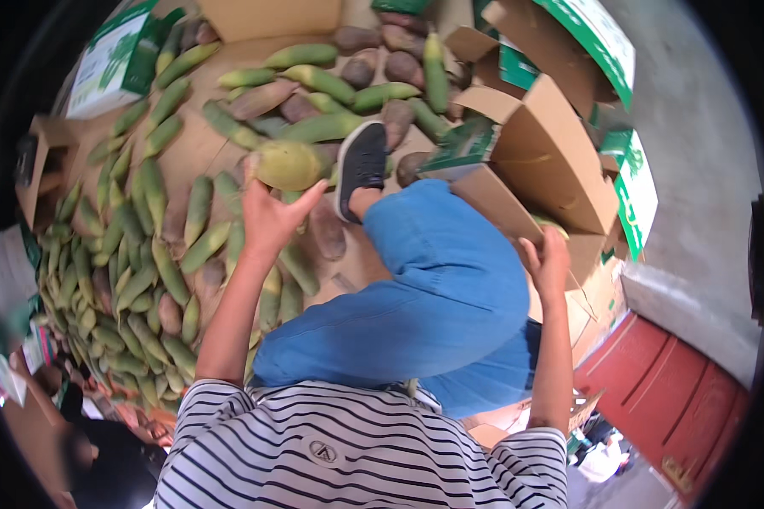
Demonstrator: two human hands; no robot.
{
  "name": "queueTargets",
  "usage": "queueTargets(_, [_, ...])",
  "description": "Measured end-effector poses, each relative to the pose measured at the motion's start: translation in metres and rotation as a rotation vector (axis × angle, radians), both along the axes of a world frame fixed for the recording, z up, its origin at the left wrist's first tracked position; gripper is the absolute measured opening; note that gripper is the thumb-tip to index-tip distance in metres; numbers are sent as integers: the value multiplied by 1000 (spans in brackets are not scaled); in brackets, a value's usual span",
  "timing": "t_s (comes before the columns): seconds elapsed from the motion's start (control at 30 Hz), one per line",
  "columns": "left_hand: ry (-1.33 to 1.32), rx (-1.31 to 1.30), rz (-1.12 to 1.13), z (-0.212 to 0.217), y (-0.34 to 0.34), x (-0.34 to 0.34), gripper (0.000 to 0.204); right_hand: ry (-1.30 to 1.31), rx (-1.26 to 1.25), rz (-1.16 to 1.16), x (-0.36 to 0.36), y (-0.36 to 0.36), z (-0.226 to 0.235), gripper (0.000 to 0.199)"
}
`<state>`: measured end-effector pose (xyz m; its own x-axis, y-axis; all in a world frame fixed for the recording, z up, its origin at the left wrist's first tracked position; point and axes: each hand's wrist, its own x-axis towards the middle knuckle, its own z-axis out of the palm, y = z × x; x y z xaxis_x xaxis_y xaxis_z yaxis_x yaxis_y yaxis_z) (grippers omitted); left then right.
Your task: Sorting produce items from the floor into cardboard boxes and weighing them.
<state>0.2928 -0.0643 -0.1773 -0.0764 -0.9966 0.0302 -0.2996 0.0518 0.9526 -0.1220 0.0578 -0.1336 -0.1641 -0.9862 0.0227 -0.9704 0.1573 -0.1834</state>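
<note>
In my left hand (273,212) is a thick yellow-green radish (290,165), its rounded end toward the dark shoe. The fingers wrap it from the left and the thumb sticks out to the right. My right hand (550,261) is at the side of an open cardboard box (560,148), its fingers curled round a green radish (552,226) of which only a pale green end shows. Many long green radishes (168,267) lie around my left arm, and several purple-brown ones (358,69) lie among those at the far side.
A large heap of green radishes (93,314) covers the left side. White-and-green boxes (115,64) stand at the far left and far right. My blue-trousered leg (450,263) and dark shoe (365,170) are in the middle. A red panel (662,390) is at lower right, and another person (110,458) at lower left.
</note>
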Motion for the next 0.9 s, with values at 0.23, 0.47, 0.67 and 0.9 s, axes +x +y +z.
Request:
queueTargets(0.23, [306, -635, -312, 120, -27, -179, 57, 19, 20, 21, 3, 4, -2, 35])
queueTargets(0.47, [-324, -518, -639, 101, -31, -154, 45, -53, -95, 67, -9, 9, -3, 33])
queueTargets(0.67, [-634, 137, -189, -24, 31, 66, 37, -104, -1, 37, -9, 5, -2, 28])
queueTargets(0.9, [-1180, 938, -348, -128, 229, 219, 47, -205, 129, -136, -19, 8, -3, 29])
